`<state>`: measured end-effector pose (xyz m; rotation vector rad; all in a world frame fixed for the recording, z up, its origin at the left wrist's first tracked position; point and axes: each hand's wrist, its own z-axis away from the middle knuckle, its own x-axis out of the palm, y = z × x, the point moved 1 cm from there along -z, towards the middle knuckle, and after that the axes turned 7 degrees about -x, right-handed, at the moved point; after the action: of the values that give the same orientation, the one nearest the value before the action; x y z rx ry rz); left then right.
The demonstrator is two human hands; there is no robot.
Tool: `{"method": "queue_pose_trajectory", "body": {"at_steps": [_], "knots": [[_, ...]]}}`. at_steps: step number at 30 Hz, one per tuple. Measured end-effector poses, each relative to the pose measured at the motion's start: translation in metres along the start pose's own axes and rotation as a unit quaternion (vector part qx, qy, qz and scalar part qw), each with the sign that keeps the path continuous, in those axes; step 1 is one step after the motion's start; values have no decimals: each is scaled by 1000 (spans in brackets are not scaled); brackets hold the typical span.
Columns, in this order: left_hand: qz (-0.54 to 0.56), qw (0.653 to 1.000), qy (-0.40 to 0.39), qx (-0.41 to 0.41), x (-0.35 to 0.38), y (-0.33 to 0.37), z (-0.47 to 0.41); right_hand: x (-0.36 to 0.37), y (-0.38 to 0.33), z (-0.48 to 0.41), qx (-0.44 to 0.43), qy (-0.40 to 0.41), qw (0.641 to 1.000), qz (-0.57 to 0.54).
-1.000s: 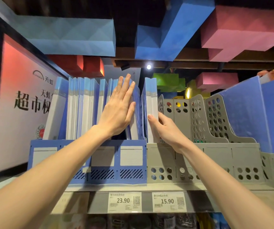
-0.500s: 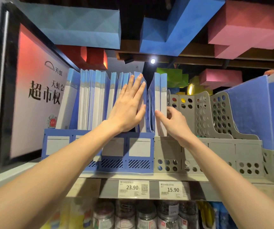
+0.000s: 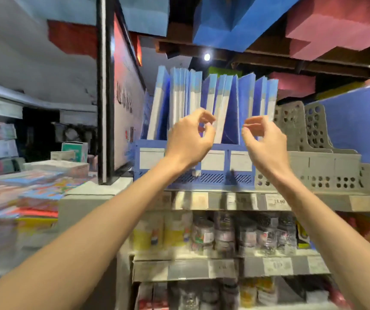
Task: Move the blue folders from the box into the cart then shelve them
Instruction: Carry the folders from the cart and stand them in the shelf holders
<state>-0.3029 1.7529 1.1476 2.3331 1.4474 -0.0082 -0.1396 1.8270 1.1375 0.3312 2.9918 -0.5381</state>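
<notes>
Both hands are raised in front of the shelf, and nothing is held in either. The left hand [image 3: 188, 139] is loosely curled, with thumb and fingers close together, before the middle of the row. The right hand [image 3: 263, 139] is curled in the same loose way, near it. Whether any fingertip touches a spine cannot be told, as the picture is blurred.

The blue folders [image 3: 215, 99] are found standing on end in a blue file rack [image 3: 226, 162] on the shelf [image 3: 358, 203]. Some lean to the left and some to the right. Grey perforated racks [image 3: 313, 139] are placed just beside it on the right.

The folders are judged to be light and thin, with stiff but smooth plastic covers, so a loose row may be expected to slide or tip sideways. A folder is best taken at the spine, about half way up, pinched between thumb and fingers, while its neighbours are steadied by the other hand.
</notes>
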Motion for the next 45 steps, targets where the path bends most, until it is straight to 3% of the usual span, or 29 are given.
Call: {"method": "queue_pose_trajectory", "body": {"at_steps": [5,11,16,24,35,45], "knots": [[53,996,-7,-67,-42,-21,28,22,-48,39,9,-5,999,-37],[55,995,-4,-83,-99,-30,64,49,-92,73,30,-24,990,-134],[64,988,61,-127,-149,-22,90,77,-132,99,23,-42,972,-229],[-15,975,136,-173,-247,-39,147,138,-193,151,27,-74,924,-373],[-55,957,217,-184,-359,-91,191,207,-295,198,-44,-141,893,-425],[-51,955,217,-194,-474,-197,226,314,-366,244,16,-161,896,-413]]}}
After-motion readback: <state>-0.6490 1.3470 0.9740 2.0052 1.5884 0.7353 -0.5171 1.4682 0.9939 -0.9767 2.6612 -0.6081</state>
